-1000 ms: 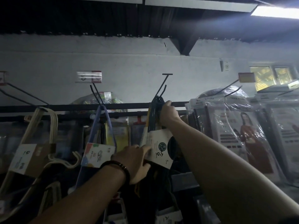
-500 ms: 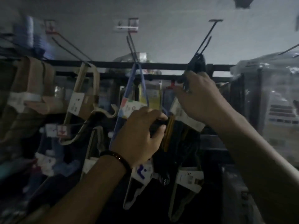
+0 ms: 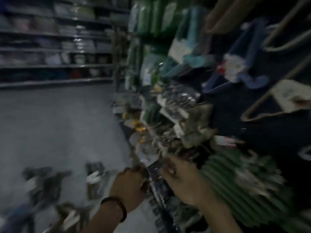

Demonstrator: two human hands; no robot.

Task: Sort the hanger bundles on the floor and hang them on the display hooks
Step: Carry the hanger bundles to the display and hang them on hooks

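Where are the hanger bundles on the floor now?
Head view, lower left: the hanger bundles lie on the grey floor, left of the left hand.

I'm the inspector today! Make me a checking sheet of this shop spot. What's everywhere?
Surface: grey floor, dim.
Job's things: hanger bundles lie on the floor, lower left; hangers hang upper right.
Clutter: packed goods crowd the centre; green packs at lower right.
Grippers: left hand and right hand low, near a dark packet; grip too blurred to tell.
Cables: nothing seen.
Surroundings: stocked shelves behind; picture blurred.
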